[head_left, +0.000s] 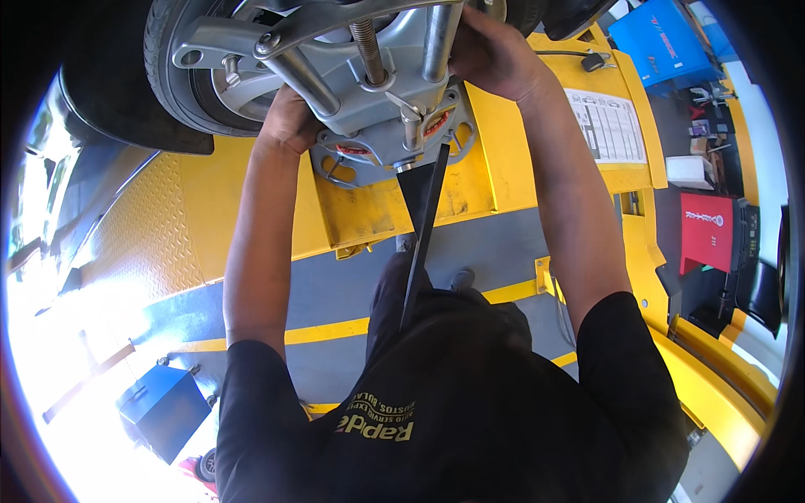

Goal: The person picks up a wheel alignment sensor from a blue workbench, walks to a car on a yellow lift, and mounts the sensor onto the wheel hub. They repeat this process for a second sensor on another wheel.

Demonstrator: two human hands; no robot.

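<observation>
A grey metal wheel clamp (360,105) with a threaded rod and shiny round bars is in front of a car wheel (163,63) at the top of the head view. My left hand (291,121) is closed against the clamp's left side, its fingertips partly hidden. On the opposite side, higher up, my right hand (496,57) curls round the clamp's edge, with the fingers in shadow behind it. A thin black panel (417,197) hangs below the clamp and points toward my body.
Beneath the wheel runs a yellow vehicle lift platform (226,197). A printed sheet (605,126) lies on its right part, near a black cable end (594,61). Farther right are a blue case (662,42) and a red box (706,230). A blue cabinet (165,411) stands lower left.
</observation>
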